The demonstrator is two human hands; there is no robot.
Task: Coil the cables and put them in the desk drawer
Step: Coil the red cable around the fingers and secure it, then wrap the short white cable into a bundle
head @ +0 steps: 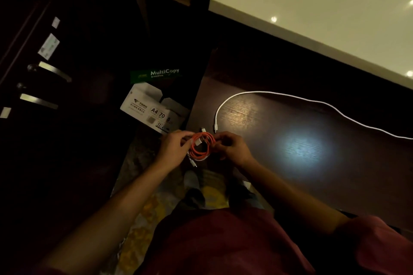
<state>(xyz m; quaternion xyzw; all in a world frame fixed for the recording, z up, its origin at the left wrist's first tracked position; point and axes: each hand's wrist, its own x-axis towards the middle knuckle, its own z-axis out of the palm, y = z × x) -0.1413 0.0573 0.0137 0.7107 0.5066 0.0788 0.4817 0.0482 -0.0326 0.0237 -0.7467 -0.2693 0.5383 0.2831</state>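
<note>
**Both hands pinch a coiled orange cable at the desk's near-left corner**

Head view: the left hand (173,149) has its fingers curled inward, thumb and fingertips pinching the left side of the orange cable (201,146). The right hand (231,147) mirrors it, fingers bent and closed on the coil's right side. The cable is wound into a small round bundle of several thin, smooth loops, held in the air between the two hands, just off the near-left corner of the desk (301,147). A white plug (198,141) lies across the coil's top, and a thin white end (193,162) hangs below it.

The desk top is dark wood with a fine straight grain and a glossy finish that throws back a bluish patch of light. On it lies a white cable (290,97), uncoiled, running in a long loose curve from the right edge to its connector near the hands.

To the left, on the floor, stands an open white cardboard paper box (154,110) printed "A4 70", with a green "MultiCopy" box (156,73) behind it. Far left, dark cabinet fronts carry metal bar handles (53,70).
</note>
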